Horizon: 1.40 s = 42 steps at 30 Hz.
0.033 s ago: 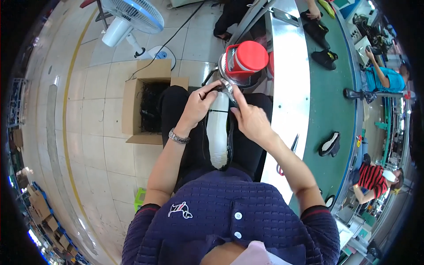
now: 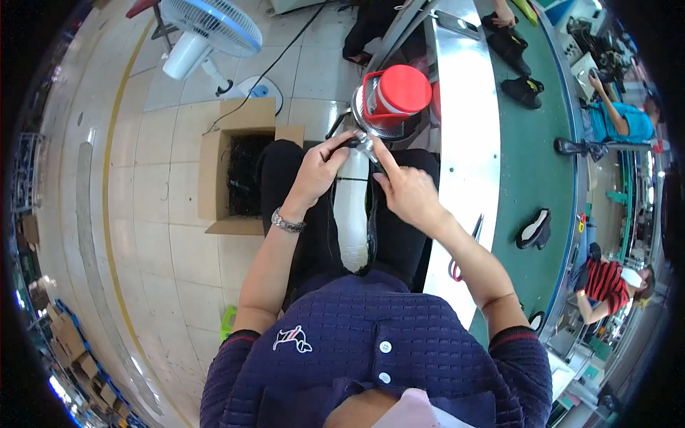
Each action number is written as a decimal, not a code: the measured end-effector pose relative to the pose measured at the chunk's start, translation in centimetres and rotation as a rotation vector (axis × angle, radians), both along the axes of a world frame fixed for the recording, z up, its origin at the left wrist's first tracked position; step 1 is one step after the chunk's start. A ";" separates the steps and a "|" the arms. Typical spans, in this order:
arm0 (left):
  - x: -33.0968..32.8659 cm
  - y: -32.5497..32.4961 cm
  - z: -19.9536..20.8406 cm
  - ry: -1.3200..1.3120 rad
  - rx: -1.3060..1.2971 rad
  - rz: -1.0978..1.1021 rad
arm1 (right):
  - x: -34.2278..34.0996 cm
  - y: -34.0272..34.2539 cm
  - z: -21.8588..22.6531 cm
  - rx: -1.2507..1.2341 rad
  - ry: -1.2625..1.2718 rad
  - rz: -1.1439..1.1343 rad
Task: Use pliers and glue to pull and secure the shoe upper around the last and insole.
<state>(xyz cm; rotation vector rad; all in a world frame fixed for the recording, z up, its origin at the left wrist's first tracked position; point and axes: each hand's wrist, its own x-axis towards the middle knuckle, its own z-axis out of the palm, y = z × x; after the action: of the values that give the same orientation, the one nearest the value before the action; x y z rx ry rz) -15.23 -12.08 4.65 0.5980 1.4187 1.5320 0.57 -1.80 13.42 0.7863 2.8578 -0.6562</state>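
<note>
An upturned shoe (image 2: 352, 221) with a white underside and a dark upper lies along my lap. A thin dark band crosses its underside. At its far end my left hand (image 2: 320, 171) pinches the dark upper's edge between thumb and fingers. Wrapped around metal pincers (image 2: 365, 145), my right hand (image 2: 408, 194) works at that same far end, its index finger stretched along the tool. The pincers' jaws meet the dark edge beside my left fingertips; their exact bite is too small to tell.
A red-lidded container (image 2: 404, 90) stands beyond my hands. An open cardboard box (image 2: 210, 175) with black scraps sits at left, near a fan (image 2: 214, 28). The metal bench (image 2: 467, 153) at right bears scissors (image 2: 455, 269); shoes (image 2: 524, 93) rest on the green belt (image 2: 531, 171).
The pincers' head has turned a little at the shoe's far end. Both hands keep nearly the same place, and the view has shifted slightly.
</note>
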 end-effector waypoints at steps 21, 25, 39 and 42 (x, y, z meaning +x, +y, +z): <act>1.0 -3.1 2.6 0.008 0.187 -0.048 | 13.1 2.8 -6.4 -0.101 0.184 -0.893; 2.7 -4.6 2.9 0.188 0.097 0.093 | 17.8 3.8 -10.7 0.030 0.162 -0.973; 3.8 -4.8 4.1 1.079 -0.050 0.164 | 31.7 -6.2 -14.7 0.055 0.155 -1.299; 2.1 -5.2 3.7 1.055 -0.041 0.111 | 29.6 -6.3 -14.6 0.132 0.227 -1.291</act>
<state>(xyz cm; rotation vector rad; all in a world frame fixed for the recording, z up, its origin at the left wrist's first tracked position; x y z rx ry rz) -13.12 -17.30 8.36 1.4457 2.2629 1.2814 30.16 -8.08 -1.15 2.7144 2.2013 -0.6234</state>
